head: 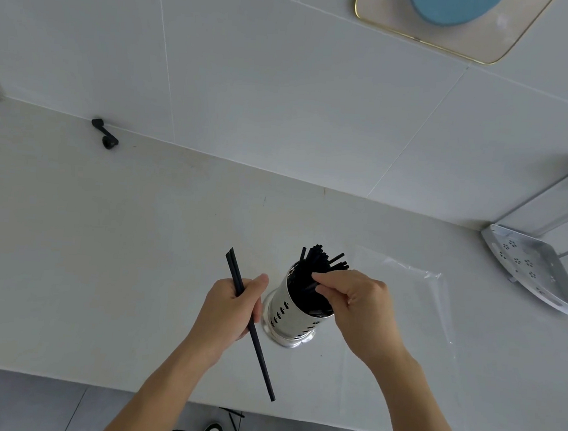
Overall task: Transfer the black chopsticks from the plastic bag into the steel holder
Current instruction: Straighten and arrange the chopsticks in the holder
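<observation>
A perforated steel holder (286,319) stands on the white counter, filled with several black chopsticks (319,262) that fan out of its top. My right hand (357,306) reaches over the holder's rim, its fingertips pinched on chopsticks inside it. My left hand (231,309) is to the left of the holder, closed around a pair of black chopsticks (258,346) that slant from upper left to lower right. A clear plastic bag (416,287) lies flat on the counter to the right of the holder; it looks empty.
A metal rack with a perforated tray (530,265) stands at the right edge. A small black handle (105,133) lies at the back left by the tiled wall. The counter's front edge (92,382) runs near my forearms, with the floor and shoes below.
</observation>
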